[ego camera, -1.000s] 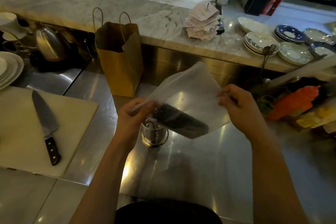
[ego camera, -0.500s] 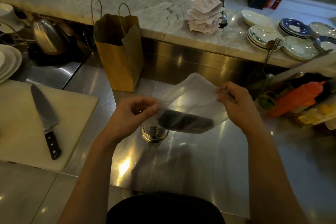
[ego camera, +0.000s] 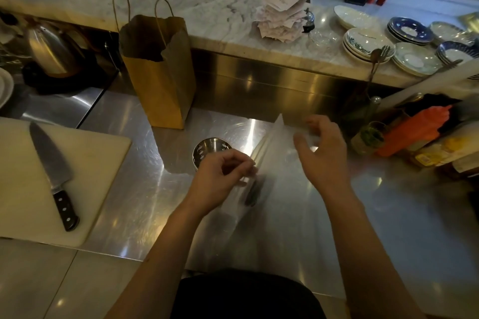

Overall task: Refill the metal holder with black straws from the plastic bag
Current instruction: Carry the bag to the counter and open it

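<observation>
Wide steel counter [ego camera: 388, 215] fills the middle of the frame, and the action is dead centre. The cutting board [ego camera: 98, 163] with its knife [ego camera: 51, 168] sits at the left edge and the brown paper bag [ego camera: 160, 80] stands upper left of centre, neither in play.

Up off the counter is the plastic bag [ego camera: 274, 163], a cloudy sheet held between both hands and running from just right of centre down toward the lower middle. Just to its left, partly behind the knuckles, stands the metal holder [ego camera: 207, 147]. Its perforated inside shows bare metal, with no straw in it that I can see. The black straws [ego camera: 252, 193] are a dark bundle low inside the bag, just below and right of the left hand.

So my read is that the refill has barely begun. The bag is in hand, every straw I can see is inside it, and opening it, drawing the straws out and standing them in the holder all remain.

Now the pose. Both forearms rise from the bottom edge and converge on the bag. The left hand [ego camera: 220, 176] is knuckles-up at centre, fingers curled, pinching the bag's left edge right over the holder's near rim. The right hand [ego camera: 324, 160] sits higher and to the right, fingers arched, thumb and fingertips [ego camera: 312, 122] nipping the film near its top corner. That grip is blurred, but it reads as holding, not let go.
</observation>
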`<state>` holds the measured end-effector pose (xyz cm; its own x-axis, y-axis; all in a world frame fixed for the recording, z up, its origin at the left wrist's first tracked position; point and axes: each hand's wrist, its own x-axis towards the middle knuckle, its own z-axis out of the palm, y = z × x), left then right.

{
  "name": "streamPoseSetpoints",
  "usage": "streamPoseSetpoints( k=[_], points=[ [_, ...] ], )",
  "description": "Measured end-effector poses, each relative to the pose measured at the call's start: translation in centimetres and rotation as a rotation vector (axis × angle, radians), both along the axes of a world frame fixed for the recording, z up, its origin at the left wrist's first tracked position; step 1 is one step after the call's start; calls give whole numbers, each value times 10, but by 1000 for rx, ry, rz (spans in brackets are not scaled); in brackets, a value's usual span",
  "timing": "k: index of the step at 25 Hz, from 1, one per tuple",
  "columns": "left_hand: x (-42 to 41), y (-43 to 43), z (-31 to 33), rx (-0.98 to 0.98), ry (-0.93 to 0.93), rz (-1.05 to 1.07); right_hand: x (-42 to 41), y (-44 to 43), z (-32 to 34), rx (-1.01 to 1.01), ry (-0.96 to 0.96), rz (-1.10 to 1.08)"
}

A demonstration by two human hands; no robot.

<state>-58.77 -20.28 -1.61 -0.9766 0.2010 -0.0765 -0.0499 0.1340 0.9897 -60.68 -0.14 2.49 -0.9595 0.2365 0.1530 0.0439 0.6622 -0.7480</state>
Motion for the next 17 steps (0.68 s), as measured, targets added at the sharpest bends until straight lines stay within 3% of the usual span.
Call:
streamPoseSetpoints(
  k=[5,12,17],
  points=[
    [1,17,0,-55,74,-26,19,-14,-8,-89,-284,197],
    [6,13,4,-22,24,-29,20,-19,-4,-39,-336,253],
    [9,12,6,9,-5,-40,21,-19,0,-110,-347,261]
  ],
)
